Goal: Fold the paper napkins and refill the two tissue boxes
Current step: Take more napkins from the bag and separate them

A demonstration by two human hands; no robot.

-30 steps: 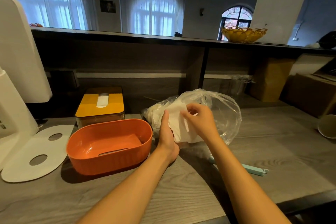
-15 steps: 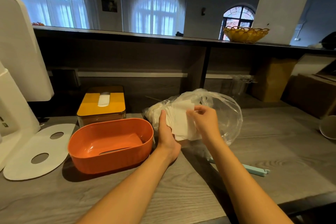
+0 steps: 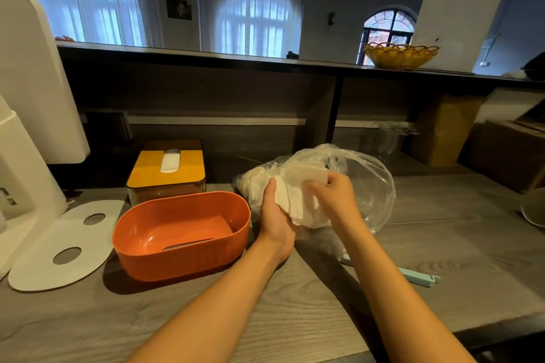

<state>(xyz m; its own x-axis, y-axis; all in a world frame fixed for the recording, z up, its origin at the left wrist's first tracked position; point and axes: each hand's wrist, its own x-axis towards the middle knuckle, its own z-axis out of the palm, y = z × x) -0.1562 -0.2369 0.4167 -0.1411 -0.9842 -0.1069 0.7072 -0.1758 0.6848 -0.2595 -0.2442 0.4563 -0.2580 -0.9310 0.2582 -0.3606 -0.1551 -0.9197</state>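
Observation:
A stack of white paper napkins (image 3: 298,200) sits between my hands, just in front of a clear plastic bag (image 3: 362,177) with more napkins inside. My left hand (image 3: 275,215) holds the stack from below and the left, thumb up along its side. Fingers of my right hand (image 3: 331,197) curl over the stack's top right. To the left, an orange oval tissue box (image 3: 181,234) lies upside down and hollow, its slot showing in the base. Behind it stands a yellow-lidded tissue box (image 3: 168,171) with a napkin poking from its slot.
A white oval lid with two holes (image 3: 63,243) lies at the left beside a white appliance (image 3: 26,132). A pale blue clip (image 3: 413,274) lies on the wooden table to the right. Cardboard boxes (image 3: 501,147) stand at the back right.
Both hands have worked the napkin stack a little; my right hand shifted from pinching the top sheet's edge to lying over the stack's upper right.

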